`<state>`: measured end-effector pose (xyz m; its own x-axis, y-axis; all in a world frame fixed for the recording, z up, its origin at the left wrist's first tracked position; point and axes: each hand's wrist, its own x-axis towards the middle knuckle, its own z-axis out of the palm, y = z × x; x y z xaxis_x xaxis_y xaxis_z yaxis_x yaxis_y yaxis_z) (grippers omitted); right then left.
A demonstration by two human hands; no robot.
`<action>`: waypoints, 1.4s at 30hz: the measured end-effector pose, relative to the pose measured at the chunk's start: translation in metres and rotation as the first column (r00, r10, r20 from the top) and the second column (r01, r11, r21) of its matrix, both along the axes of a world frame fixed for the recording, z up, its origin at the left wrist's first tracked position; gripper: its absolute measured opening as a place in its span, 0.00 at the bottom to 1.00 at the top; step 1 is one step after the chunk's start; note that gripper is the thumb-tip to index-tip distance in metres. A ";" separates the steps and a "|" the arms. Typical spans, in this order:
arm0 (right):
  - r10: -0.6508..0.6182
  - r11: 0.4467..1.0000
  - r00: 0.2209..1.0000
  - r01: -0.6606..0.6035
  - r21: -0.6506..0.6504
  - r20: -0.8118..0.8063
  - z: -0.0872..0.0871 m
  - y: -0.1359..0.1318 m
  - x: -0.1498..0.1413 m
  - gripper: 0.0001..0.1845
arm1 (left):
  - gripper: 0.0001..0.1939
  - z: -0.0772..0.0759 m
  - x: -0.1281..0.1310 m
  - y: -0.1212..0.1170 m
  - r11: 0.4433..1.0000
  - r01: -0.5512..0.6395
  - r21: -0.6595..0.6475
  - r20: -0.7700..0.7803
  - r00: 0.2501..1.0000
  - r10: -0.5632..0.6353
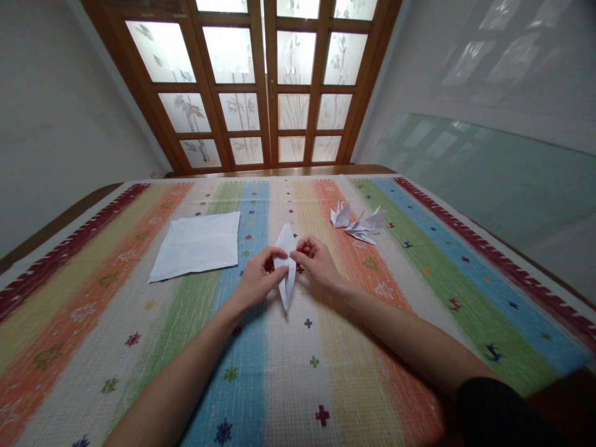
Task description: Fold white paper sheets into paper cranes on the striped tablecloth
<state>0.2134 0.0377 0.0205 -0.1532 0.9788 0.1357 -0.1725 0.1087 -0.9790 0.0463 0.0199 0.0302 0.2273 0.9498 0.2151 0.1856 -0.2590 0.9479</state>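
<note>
A narrow, diamond-shaped piece of folded white paper is between my two hands, its long points facing away from and toward me. My left hand pinches its left side, thumb lying across the middle and fingers behind. At the right edge, my right hand has thumb and forefinger closed on the paper near its centre, the other fingers curled. Parts of the paper's middle are hidden under the fingertips.
White square sheets lie in a stack to the left. Several folded paper cranes sit together at the right. A striped, colourful tablecloth covers the table. Beyond its far edge stand wooden doors with frosted panes.
</note>
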 end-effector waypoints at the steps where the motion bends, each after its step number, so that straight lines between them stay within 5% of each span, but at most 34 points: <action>1: 0.027 0.999 1.000 -0.027 0.018 -0.002 0.001 -0.001 0.000 0.17 | 0.08 0.000 -0.002 0.001 1.000 -0.005 0.004 -0.025 1.000 0.006; 8: 0.155 0.986 0.988 -0.156 0.055 0.018 0.000 0.003 0.002 0.12 | 0.13 0.001 -0.008 0.005 0.998 0.013 -0.067 0.034 0.999 -0.011; 13: 0.129 0.991 0.991 -0.130 0.013 0.036 -0.002 0.005 0.005 0.11 | 0.14 0.001 -0.006 0.004 0.996 0.004 -0.087 0.106 0.994 0.005; 21: -0.023 0.989 0.982 -0.005 0.150 0.185 0.003 -0.006 -0.001 0.19 | 0.22 0.002 0.003 0.001 0.985 -0.031 -0.173 0.244 0.967 0.073; 26: 0.006 0.987 0.999 -0.014 0.158 0.049 -0.001 -0.004 0.000 0.15 | 0.26 0.004 0.003 0.000 0.975 0.021 -0.223 0.343 0.937 0.058; 31: 0.091 0.995 0.992 -0.086 0.058 -0.091 -0.001 0.000 0.002 0.24 | 0.30 0.003 0.001 0.002 0.975 0.022 -0.222 0.401 0.913 0.071; 37: 0.207 0.976 0.973 -0.213 -0.051 -0.107 -0.002 -0.002 -0.003 0.27 | 0.29 0.002 0.001 0.003 0.980 -0.065 -0.186 0.401 0.906 0.136; 42: 0.076 0.990 0.988 -0.090 -0.104 -0.133 -0.009 -0.009 -0.012 0.20 | 0.21 0.003 0.007 -0.002 0.963 -0.258 -0.079 0.353 0.896 0.269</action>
